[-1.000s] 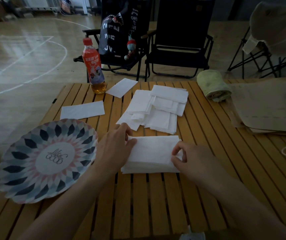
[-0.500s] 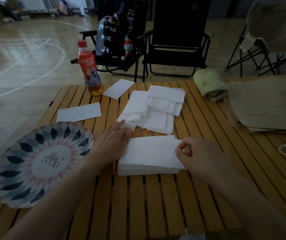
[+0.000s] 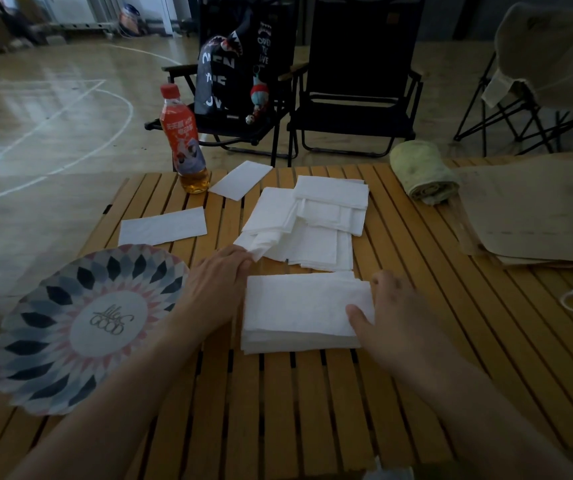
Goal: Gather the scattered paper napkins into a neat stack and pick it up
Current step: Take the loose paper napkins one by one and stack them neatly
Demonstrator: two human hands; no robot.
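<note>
Since the frame a sec ago my left hand [image 3: 217, 289] has slid off the stack's left edge and gone fwd; its fingers [image 3: 240, 261] now touch the near corner of the loose heap. The right hand [image 3: 394, 317] has shifted from a pinch at the far right corner to a flat hold, thumb on top.

Largest first: the slatted surface [image 3: 312, 410] has gaps btw the slats, so a thin sheet dragged across could snag or fold. The patterned plate [image 3: 80, 327] sits just beside my left wrist; a wide sweep could knock it.

The loose heap [image 3: 312, 220] is fanned and uneven. Pulled by one corner, I reckon only the top sheets come and the rest skew.

The squared stack [image 3: 300, 311] lies near the front, btw my hands. Right fingers are apart, pressing, not clamped; left fingers lie together, flat, gripping nothing. If the right hand lifts, the stack may slide.

Two single napkins, one [image 3: 162, 226] above the plate, one [image 3: 240, 180] by the bottle [image 3: 182, 143], are well apart and easy to miss.
</note>
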